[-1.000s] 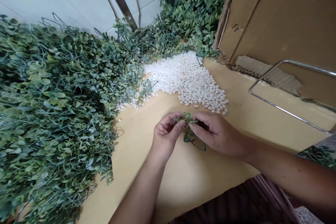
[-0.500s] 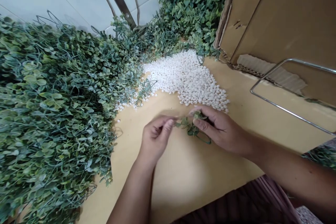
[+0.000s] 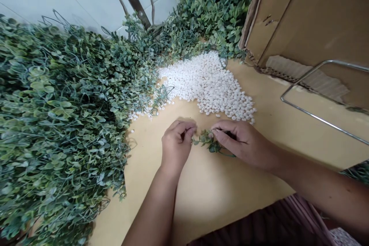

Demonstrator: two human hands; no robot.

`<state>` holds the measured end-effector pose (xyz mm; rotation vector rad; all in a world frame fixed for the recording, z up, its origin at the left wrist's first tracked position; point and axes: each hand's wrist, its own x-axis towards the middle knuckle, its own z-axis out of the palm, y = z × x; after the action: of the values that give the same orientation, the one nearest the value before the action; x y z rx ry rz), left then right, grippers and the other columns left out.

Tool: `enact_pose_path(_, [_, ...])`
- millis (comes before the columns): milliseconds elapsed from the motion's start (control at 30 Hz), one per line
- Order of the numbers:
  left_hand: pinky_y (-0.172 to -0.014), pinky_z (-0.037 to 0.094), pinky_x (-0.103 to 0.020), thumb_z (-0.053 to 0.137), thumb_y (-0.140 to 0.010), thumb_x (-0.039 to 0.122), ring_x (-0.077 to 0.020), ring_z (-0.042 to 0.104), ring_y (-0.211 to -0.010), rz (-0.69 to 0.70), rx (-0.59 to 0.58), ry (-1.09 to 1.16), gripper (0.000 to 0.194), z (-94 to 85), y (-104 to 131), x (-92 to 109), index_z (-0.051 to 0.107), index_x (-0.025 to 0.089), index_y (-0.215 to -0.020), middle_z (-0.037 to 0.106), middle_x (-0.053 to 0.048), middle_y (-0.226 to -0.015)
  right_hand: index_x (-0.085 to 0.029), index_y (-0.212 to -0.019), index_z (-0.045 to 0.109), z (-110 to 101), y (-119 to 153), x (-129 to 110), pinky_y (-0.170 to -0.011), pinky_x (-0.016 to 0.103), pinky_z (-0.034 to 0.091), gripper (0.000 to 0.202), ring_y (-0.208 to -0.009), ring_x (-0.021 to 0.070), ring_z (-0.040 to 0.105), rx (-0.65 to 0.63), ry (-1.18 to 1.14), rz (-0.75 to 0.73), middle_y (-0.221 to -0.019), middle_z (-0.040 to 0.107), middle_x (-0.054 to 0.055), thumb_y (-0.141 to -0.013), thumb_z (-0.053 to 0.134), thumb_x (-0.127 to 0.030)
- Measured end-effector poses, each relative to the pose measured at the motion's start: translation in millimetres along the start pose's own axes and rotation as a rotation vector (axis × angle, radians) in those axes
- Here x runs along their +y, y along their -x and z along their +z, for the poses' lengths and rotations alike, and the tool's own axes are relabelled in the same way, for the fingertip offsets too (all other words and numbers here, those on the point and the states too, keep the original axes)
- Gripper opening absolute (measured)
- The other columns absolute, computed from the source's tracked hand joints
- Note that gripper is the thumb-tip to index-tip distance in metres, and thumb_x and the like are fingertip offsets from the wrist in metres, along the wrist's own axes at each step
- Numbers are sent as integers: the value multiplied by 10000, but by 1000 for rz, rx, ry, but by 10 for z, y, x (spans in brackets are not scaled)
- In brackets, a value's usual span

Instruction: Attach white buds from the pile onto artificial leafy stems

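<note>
Between my two hands is a small green artificial leaf sprig (image 3: 212, 147), held low over the brown board. My right hand (image 3: 242, 140) pinches it between thumb and forefinger, and a bare loop of its stem shows below those fingers. At the sprig's other end, my left hand (image 3: 177, 140) has thumb and forefinger pressed together on its tip; that grip is partly hidden. Just beyond the hands lies a spread of small white plastic pieces (image 3: 207, 80).
A large heap of leaf sprigs (image 3: 66, 115) fills the left side, with another leafy pile (image 3: 216, 4) at the back. At right stand a cardboard box (image 3: 311, 19) and a bent metal wire frame (image 3: 323, 117). The brown board (image 3: 213, 196) lies beneath everything.
My left hand has turned and come slightly nearer my right hand. The sprig between them is lower and seen more clearly. The whole view has shifted a little.
</note>
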<state>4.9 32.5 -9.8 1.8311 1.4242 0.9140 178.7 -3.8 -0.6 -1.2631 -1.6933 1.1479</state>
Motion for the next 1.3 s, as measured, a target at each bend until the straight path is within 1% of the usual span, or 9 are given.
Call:
enact_pose_path(100, [-500,423,-215,670,-674,180,-95,532,-508,-225,40,333,31,-10,4,74,682,159,-693,620,1,-580,-162,-646,529,11,-12,-3,-513,212,334,251,-554,89,435,35,-9,10,-566,461,-33,-866,434,-239])
enact_pose_path(167, [-489,431,-204,710,-642,211,-89,540,-491,-329,26,516,76,4,25,131,677,153,-679,635,4,-555,-157,-672,565,20,-17,-9,-525,207,358,223,-566,91,467,61,-21,5,-578,505,-27,-853,453,-225])
enact_pose_path(267, [-491,442,-193,754,-601,225,-77,549,-485,-390,-26,679,114,34,59,192,684,152,-652,666,-3,-573,-153,-739,611,39,-32,-19,-588,204,414,172,-637,101,548,77,-71,-23,-674,616,-1,-838,480,-206])
enact_pose_path(333, [-502,448,-186,770,-585,225,-69,549,-485,-406,-40,736,119,46,73,202,692,157,-642,670,2,-569,-154,-754,622,52,-44,-20,-609,210,431,165,-659,107,570,76,-83,-49,-704,641,7,-835,486,-200])
enact_pose_path(467, [-542,467,-197,795,-548,223,-71,560,-509,-430,-22,773,151,53,81,183,719,175,-669,686,4,-592,-149,-759,633,71,-61,-6,-603,234,434,163,-640,117,561,126,-17,-76,-679,629,12,-830,491,-190])
enact_pose_path(600, [-607,493,-228,815,-509,235,-104,603,-602,-442,-67,773,206,69,77,167,742,189,-695,713,-16,-677,-160,-764,632,77,-61,11,-615,244,443,143,-662,126,575,170,-4,-81,-704,642,18,-820,502,-180])
enact_pose_path(800, [-519,445,-192,838,-466,280,-76,553,-502,-532,-52,828,224,66,57,145,739,185,-642,668,3,-529,-153,-766,628,86,-61,-2,-618,243,433,150,-656,124,568,170,34,-109,-692,631,21,-827,493,-172])
enact_pose_path(1067, [-582,474,-216,843,-452,248,-85,574,-527,-533,-47,831,220,64,60,133,736,182,-632,689,-7,-565,-153,-762,614,106,-45,3,-637,250,430,145,-666,126,563,203,81,-179,-677,626,23,-832,488,-171])
enact_pose_path(1300, [-545,492,-204,859,-402,278,-86,581,-494,-552,-3,829,255,89,57,146,731,192,-605,686,-4,-533,-153,-776,608,103,-38,4,-630,250,428,145,-663,128,554,221,77,-192,-677,619,27,-843,484,-188])
